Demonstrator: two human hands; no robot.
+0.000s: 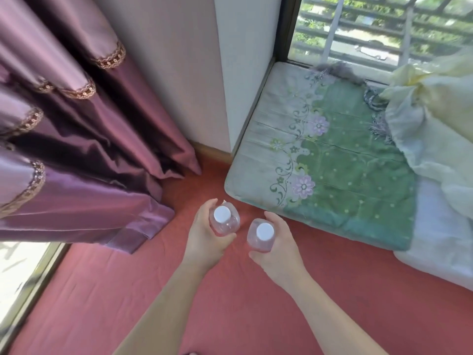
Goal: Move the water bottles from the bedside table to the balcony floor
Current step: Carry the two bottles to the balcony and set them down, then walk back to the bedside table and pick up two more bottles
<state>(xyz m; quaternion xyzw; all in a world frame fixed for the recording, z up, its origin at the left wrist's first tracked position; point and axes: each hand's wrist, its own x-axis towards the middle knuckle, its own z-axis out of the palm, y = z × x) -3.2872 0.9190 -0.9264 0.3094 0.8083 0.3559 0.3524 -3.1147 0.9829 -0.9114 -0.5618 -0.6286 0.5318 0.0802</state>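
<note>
Two clear water bottles with white caps are seen from straight above, both upright over the red floor (102, 290). My left hand (204, 242) wraps around the left bottle (224, 221). My right hand (277, 249) grips the right bottle (261, 235). The bottles stand side by side, a small gap apart, just in front of the mat's near corner. Their bases are hidden, so I cannot tell whether they touch the floor.
A green and grey floral mat (332, 170) lies at the right under a barred window (371, 29), with pale yellow bedding (430, 119) piled on it. Purple curtains (64, 129) hang at the left down to the floor. A white wall corner (220, 85) stands between them.
</note>
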